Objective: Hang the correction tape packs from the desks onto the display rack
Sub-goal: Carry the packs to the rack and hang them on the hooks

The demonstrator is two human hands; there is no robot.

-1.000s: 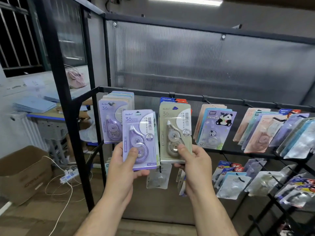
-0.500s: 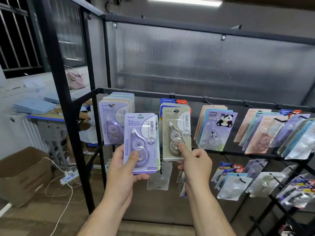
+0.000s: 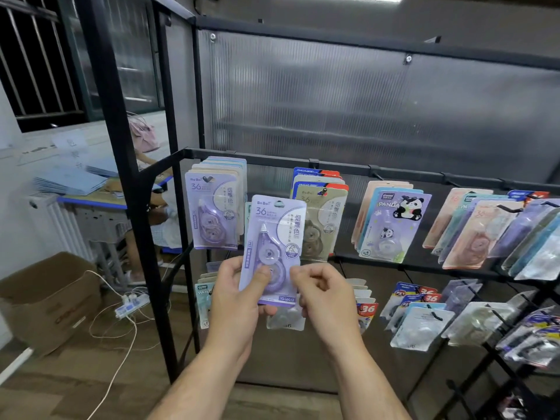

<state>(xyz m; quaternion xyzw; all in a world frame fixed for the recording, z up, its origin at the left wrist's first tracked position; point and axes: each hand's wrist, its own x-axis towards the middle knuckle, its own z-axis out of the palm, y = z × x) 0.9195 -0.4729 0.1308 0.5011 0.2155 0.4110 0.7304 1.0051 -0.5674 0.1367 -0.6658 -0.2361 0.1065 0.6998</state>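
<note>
Left hand [image 3: 239, 295] clamps the purple pack [image 3: 272, 237]: thumb on the blister front, fingers behind. Pack is upright, just right of and lower than the purple stack [image 3: 212, 213] on the rack [image 3: 272, 157], overlapping the beige pack [image 3: 321, 225] right of the stack. Right hand [image 3: 324, 295] sits at the pack's lower right edge with fingers curled; can't tell if it pinches the card or is just beside it. Print matches the stack, so I'd take its peg [image 3: 208, 179] as target. Lift, shift left, line the hang hole [image 3: 278, 204] up with the peg tip, keep the card square, push straight back. Steady the top edge with the right hand so the card doesn't flex. Release only once it hangs.
</note>
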